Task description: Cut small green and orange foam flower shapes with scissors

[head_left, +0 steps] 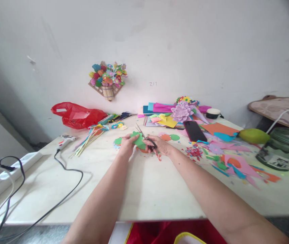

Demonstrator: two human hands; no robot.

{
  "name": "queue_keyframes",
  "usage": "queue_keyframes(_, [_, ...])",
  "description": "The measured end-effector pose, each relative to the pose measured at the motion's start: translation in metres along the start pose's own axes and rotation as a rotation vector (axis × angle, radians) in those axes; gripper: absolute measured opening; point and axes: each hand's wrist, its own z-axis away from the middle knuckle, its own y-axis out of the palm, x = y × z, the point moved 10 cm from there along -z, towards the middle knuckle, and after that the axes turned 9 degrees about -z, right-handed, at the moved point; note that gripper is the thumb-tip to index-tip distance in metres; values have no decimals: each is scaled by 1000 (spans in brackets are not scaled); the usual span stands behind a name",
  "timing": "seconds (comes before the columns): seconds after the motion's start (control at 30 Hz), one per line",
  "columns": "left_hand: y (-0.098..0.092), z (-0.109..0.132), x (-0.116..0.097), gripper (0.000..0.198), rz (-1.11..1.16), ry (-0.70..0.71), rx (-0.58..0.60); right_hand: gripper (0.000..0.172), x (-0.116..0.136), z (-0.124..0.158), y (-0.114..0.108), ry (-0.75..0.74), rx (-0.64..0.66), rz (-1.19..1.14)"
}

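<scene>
- Landmark = phone (pixel 195 131), screen dark
- L hand (pixel 127 144) well left of phone, thumb + fingers clamped on green piece (pixel 137 141); some fingertips hidden under it
- Green piece left of phone, btwn both hands, wavy edge; partly covered by fingers, so full outline can't be made out
- R hand (pixel 161 145) left of phone, closer to it than L hand, closed round dark handles of scissors (pixel 151 141); handles mostly hidden by fingers
- Scissors' blades point away from wearer, left of phone; v thin, can't tell if they touch green piece
- Orange + green cutouts (pixel 170 137) just left of phone; more pcs under hands, mostly blocked, count unclear
- Lavender flower (pixel 182 111) beyond phone, hides pt of stacked sheets (pixel 148 109)
- Red/blue snippets (pixel 194 152) nearer wearer than phone, too small to tell apart
- Glass jar (pixel 283 149) far right of phone, cut off by frame edge; label pic unclear
- Red bag (pixel 81 115) far left of phone, contents can't be made out
- Power strip (pixel 20 169) farthest left of phone, end cut off
</scene>
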Motion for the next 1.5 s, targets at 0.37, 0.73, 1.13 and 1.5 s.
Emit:
queue_keyframes(0.37, [-5,-3,4,23,33,6,-17,32,-2,1,-1,18,21,85])
queue_keyframes(0.73, [-4,-2,4,24,51,-10,-24,30,1,5,0,32,-13,84])
queue_keyframes(1.13, [-5,-2,3,21,31,3,-29,31,0,4,0,27,-20,88])
queue_keyframes(1.5, [-5,-3,3,24,53,4,-20,30,5,7,3,17,-24,95])
